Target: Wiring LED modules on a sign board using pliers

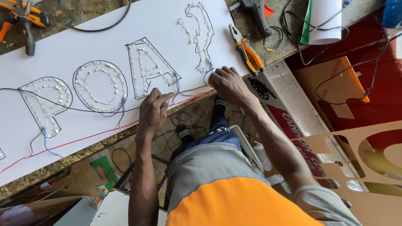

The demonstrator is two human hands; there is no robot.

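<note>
Cluttered bench [54, 12] carrying a white sign board [104, 25]: left hand [153, 111] is pressing wires beside the letter outline [148, 67], right hand [226, 83] clenching the board's edge, probably mid-wiring.

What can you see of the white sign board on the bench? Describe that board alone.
The white sign board lies flat on a worn workbench, a large matte sheet. Letter outlines of small clear lights dot it, with black, red and blue wires trailing across. The left hand and right hand rest on its near edge.
</note>
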